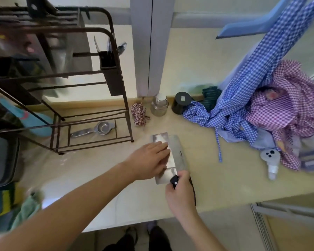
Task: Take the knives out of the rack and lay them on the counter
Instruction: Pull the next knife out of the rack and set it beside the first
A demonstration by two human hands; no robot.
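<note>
Two broad steel cleaver blades lie side by side on the cream counter (pixel 225 178). The left cleaver (pixel 160 138) is partly under my left hand (pixel 149 160), which rests flat on its blade with fingers together. My right hand (pixel 179 194) grips the black handle of the right cleaver (pixel 178 151), whose blade lies flat on the counter. The dark metal rack (pixel 98 124) stands at the left, with a black holder box (pixel 110 75) hanging on its side. A dark handle (pixel 36 6) sticks up at the rack's top.
A metal strainer (pixel 98 128) lies under the rack. A glass jar (pixel 159 105), a black cup (pixel 181 103), a small checked pouch (pixel 139 114), checked cloths (pixel 261 109) and a white spray bottle (pixel 271 163) crowd the back and right. The counter's front edge is just below my hands.
</note>
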